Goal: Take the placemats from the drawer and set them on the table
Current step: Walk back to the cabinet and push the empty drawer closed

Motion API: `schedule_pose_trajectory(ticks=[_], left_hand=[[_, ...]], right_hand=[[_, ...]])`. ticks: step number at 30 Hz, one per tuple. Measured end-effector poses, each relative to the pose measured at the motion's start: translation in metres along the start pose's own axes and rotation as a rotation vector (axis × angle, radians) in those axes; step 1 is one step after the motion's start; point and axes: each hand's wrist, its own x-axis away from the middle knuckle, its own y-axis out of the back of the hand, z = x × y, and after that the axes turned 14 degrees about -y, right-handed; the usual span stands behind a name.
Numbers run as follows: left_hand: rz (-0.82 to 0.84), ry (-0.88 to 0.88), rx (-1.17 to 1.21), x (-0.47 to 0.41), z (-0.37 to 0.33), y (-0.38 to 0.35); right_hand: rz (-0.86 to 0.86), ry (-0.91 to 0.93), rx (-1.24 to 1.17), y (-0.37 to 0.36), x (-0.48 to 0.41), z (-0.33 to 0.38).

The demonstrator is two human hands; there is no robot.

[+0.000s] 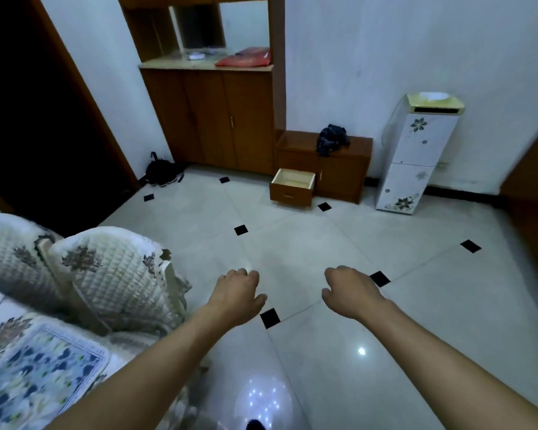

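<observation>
**Tiled floor and what stands on it**

The glossy pale floor (323, 352) with small black diamond insets carries a low wooden cabinet (342, 178) with 1 drawer (292, 187) pulled open, a white floral dispenser (413, 156), and a black bag (162, 172) by the doorway.

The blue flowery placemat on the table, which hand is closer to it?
Left. The left hand hangs over the floor just right of the table edge, up and right of the blue flowery placemat. The right hand is farther right, over the tiles. Both are empty.
</observation>
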Motion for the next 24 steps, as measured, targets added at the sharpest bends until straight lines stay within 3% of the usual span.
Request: schedule_pose_trajectory(ticks=[15,24], left_hand=[[0.01,-0.109,-0.061,-0.294,0.137,0.034],[0.043,-0.153,-0.073,-0.44,0.185,0.058]], right_hand=[[-0.04,-0.082,0.081,0.04,-0.297,0.028],[-0.037,-0.12,0.158,0.052,-0.446,0.023]])
